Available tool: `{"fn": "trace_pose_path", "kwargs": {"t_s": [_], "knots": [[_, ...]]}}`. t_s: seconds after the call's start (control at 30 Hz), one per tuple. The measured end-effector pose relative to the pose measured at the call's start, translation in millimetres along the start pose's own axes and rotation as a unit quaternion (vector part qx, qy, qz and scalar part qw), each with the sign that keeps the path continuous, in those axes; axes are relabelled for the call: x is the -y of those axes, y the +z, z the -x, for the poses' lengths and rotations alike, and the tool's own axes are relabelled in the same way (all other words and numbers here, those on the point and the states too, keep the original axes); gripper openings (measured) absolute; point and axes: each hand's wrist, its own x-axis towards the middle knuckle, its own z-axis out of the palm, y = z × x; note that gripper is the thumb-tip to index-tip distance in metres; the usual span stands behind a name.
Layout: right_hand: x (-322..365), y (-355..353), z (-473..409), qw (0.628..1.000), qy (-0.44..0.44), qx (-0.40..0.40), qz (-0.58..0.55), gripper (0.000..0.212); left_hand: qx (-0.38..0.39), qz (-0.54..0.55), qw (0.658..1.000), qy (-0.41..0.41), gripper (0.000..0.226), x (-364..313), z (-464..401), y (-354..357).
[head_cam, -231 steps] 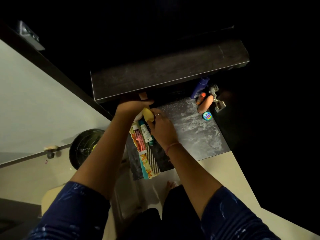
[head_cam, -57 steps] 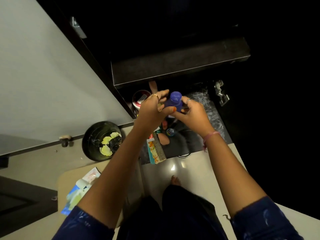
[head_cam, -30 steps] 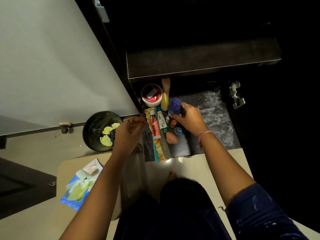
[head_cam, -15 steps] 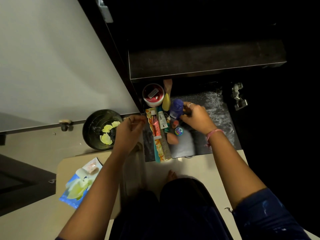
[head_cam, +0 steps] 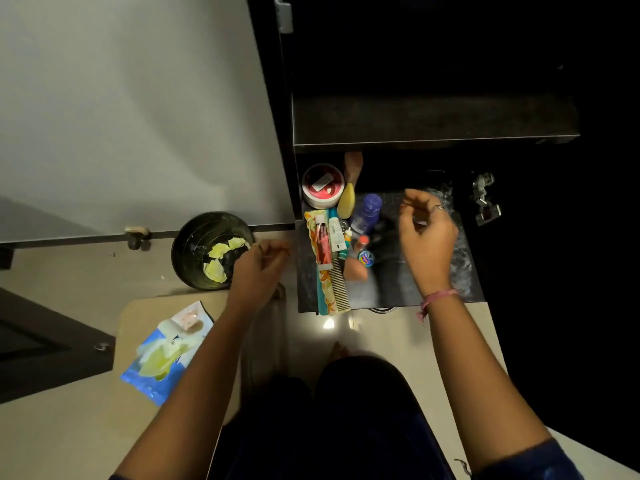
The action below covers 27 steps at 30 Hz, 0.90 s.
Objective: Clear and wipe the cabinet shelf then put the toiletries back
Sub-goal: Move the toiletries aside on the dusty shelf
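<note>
Nearest, one blue glossy packet (head_cam: 166, 351) is lying on a beige stool. Two hands are hovering with fingers loosely curled, gripping nothing: the left hand (head_cam: 258, 268) beside one round black bin (head_cam: 211, 251) holding crumpled yellow scraps, the right hand (head_cam: 427, 237) above the dusty dark cabinet shelf (head_cam: 398, 285). Toiletries are crowding the shelf's left side: one toothed comb (head_cam: 339, 287), one red tube (head_cam: 323, 244), one white tube (head_cam: 335, 232), one purple plastic bottle (head_cam: 366, 214), one small round tin (head_cam: 366, 258), and farthest, one round red-lidded jar (head_cam: 323, 185).
</note>
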Motion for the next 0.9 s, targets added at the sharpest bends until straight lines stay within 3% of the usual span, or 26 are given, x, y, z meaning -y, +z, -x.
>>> {"fn": "trace_pose_path", "kwargs": {"t_s": [0.13,0.3,0.53,0.7,0.9], "knots": [[50.1,2.1,34.2,0.997,-0.064,-0.035,-0.026,0.02,-0.016,0.022,0.999,-0.018,0.019,22.0,16.3,-21.6],[100.9,43.3,98.6,0.99,-0.112,0.034,-0.077,0.021,-0.014,0.08,0.996,-0.039,0.015,55.5,50.6,-58.3],[97.5,139.1,196.8,0.977,-0.015,0.196,-0.083,0.018,-0.029,0.047,0.991,-0.124,0.013,149.4,85.0,-131.1],[63.5,212.9,267.2,0.943,0.02,0.328,0.04,0.019,-0.068,-0.018,0.979,-0.191,0.021,228.4,103.9,-182.2],[61.7,265.8,323.0,0.869,-0.062,0.455,0.185,0.026,-0.026,-0.131,0.978,-0.16,0.027,302.3,109.8,-199.2]]}}
